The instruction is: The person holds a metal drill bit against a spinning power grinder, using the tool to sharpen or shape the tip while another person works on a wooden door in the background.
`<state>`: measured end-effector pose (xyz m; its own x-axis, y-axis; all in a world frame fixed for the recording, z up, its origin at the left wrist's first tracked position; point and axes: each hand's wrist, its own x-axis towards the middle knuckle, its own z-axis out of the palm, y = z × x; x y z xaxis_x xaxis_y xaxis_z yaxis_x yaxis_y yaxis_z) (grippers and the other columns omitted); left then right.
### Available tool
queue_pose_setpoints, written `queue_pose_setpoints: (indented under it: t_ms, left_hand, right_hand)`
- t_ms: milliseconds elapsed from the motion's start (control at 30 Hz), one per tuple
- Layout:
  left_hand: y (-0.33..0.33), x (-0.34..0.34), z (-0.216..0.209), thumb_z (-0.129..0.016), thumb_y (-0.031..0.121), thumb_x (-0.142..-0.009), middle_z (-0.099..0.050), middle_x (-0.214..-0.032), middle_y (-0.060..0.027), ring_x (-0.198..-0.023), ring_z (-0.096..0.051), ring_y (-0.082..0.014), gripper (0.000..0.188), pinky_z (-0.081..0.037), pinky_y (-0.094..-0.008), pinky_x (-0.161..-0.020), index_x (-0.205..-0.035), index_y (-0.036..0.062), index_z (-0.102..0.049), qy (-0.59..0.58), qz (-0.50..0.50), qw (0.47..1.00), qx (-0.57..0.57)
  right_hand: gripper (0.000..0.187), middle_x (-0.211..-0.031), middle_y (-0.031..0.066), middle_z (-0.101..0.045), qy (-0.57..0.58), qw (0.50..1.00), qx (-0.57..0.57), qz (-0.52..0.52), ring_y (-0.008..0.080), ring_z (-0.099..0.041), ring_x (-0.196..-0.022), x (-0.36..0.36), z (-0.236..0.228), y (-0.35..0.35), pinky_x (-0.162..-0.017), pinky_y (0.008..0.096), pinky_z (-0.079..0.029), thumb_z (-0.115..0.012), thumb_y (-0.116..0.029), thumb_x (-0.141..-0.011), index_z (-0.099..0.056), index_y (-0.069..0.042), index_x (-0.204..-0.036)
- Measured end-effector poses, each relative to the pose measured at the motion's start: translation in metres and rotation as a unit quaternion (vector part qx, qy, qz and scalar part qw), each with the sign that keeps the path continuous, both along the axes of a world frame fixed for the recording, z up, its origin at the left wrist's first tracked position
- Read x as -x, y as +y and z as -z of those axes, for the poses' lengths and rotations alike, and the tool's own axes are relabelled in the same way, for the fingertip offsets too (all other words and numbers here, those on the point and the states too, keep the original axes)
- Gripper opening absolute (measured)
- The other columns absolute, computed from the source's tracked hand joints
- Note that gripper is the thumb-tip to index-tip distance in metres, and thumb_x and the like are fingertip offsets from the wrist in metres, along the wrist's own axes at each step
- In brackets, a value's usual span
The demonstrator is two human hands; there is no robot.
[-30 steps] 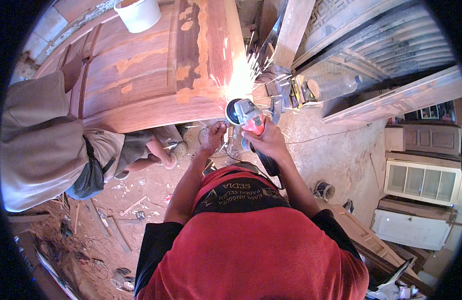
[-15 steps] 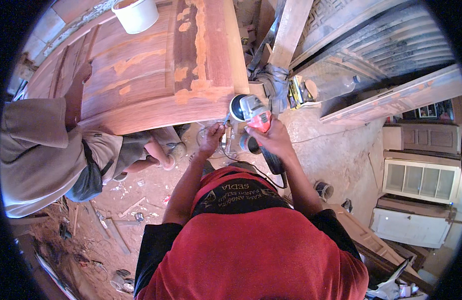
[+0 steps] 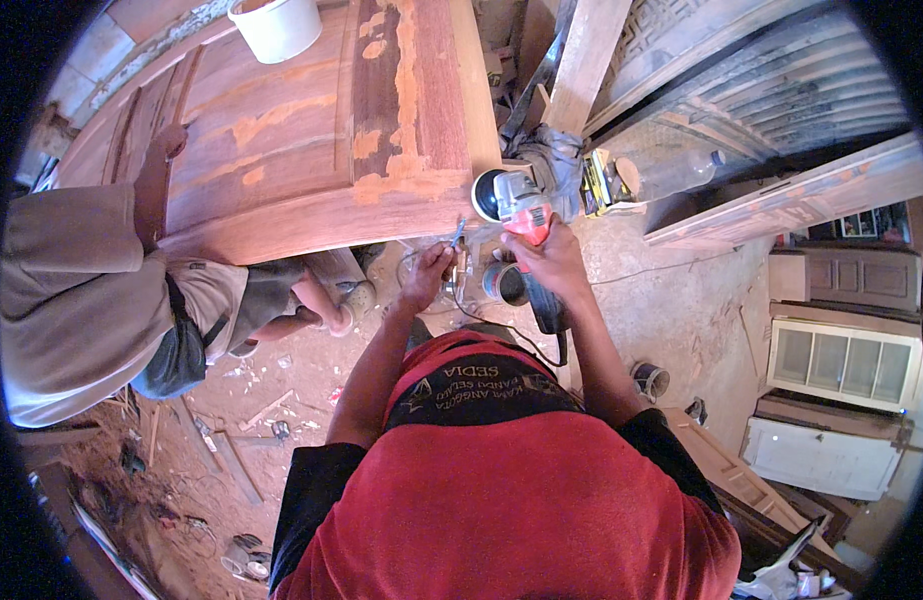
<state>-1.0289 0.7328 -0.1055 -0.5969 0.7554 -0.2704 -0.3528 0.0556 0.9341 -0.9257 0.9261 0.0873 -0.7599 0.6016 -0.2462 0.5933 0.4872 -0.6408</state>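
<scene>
My right hand (image 3: 551,262) is wrapped round the body of an angle grinder (image 3: 529,216), red and grey with a black rear handle and cord. Its round black disc (image 3: 488,196) faces up-left, beside the near right corner of a reddish wooden door panel (image 3: 311,238). My left hand (image 3: 426,277) is closed, pinching a small blue-grey tool (image 3: 458,234) with a forked-looking tip, close to the panel's edge. The tool's exact kind is unclear. It points toward the grinder but stays apart from the disc.
A person (image 3: 76,290) at the left rests a hand (image 3: 173,140) on the panel. A white bucket (image 3: 281,30) stands on its far part. Below the grinder is an open can (image 3: 503,283). Wooden scraps (image 3: 236,468) litter the floor; a cabinet door (image 3: 831,362) leans at right.
The grinder and my right hand have moved slightly to the right, and the disc has risen a little. The small tool in my left hand shows more plainly, its tip pointing up.
</scene>
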Motion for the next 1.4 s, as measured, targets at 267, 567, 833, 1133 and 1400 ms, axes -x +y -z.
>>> queue_pose_setpoints:
  t_ms: [267,567,833,1133,1400]
  left_hand:
    - [0.003,-0.003,0.005,-0.047,0.032,-0.109,-0.048,-0.075,0.0037,-0.067,-0.043,-0.0086,0.03,-0.038,-0.0253,-0.063,-0.099,0.0077,-0.061,-0.058,-0.013,0.998,-0.019]
    - [0.005,-0.003,0.012,-0.047,0.032,-0.109,-0.045,-0.072,0.0049,-0.066,-0.04,-0.0068,0.029,-0.036,-0.0251,-0.061,-0.095,0.0093,-0.06,0.001,-0.022,1.0,-0.018]
    - [0.001,0.0,0.013,-0.05,0.026,-0.107,-0.041,-0.068,0.006,-0.061,-0.035,-0.0065,0.023,-0.03,-0.0256,-0.055,-0.105,0.0092,-0.066,0.015,-0.021,0.999,-0.03]
    - [-0.007,-0.006,-0.011,-0.053,0.029,-0.107,-0.056,-0.083,0.0032,-0.068,-0.05,-0.0078,0.027,-0.041,-0.0235,-0.061,-0.119,0.0086,-0.066,-0.186,-0.063,0.98,-0.043]
    - [-0.009,-0.009,-0.035,-0.052,0.027,-0.107,-0.053,-0.085,0.0026,-0.07,-0.048,-0.0091,0.021,-0.04,-0.0239,-0.062,-0.111,0.0087,-0.062,-0.267,-0.1,0.955,-0.08]
  right_hand:
    - [0.065,-0.098,0.0213,-0.073,0.045,0.998,0.037,-0.032,0.0381,-0.072,-0.093,-0.014,-0.014,-0.009,-0.083,0.0455,-0.056,-0.079,-0.052,-0.078,-0.062,0.0,-0.113]
    - [0.064,-0.095,0.02,-0.072,-0.034,0.996,-0.046,-0.067,0.0346,-0.072,-0.091,-0.01,-0.007,-0.019,-0.083,0.0415,-0.055,-0.081,-0.048,-0.078,-0.062,-0.001,-0.116]
    - [0.067,-0.098,0.0241,-0.073,0.053,0.998,-0.012,0.013,0.0404,-0.072,-0.094,-0.003,-0.006,0.009,-0.081,0.0465,-0.057,-0.08,-0.051,-0.077,-0.062,0.002,-0.113]
    - [0.051,-0.09,0.0154,-0.074,0.125,0.989,0.04,0.063,0.0244,-0.073,-0.081,-0.042,-0.022,0.01,-0.075,0.0368,-0.057,-0.084,-0.038,-0.078,-0.064,0.001,-0.104]
    - [0.051,-0.091,0.0153,-0.074,0.122,0.987,0.064,0.083,0.024,-0.073,-0.084,-0.058,-0.004,0.005,-0.078,0.0369,-0.057,-0.084,-0.037,-0.078,-0.065,0.002,-0.105]
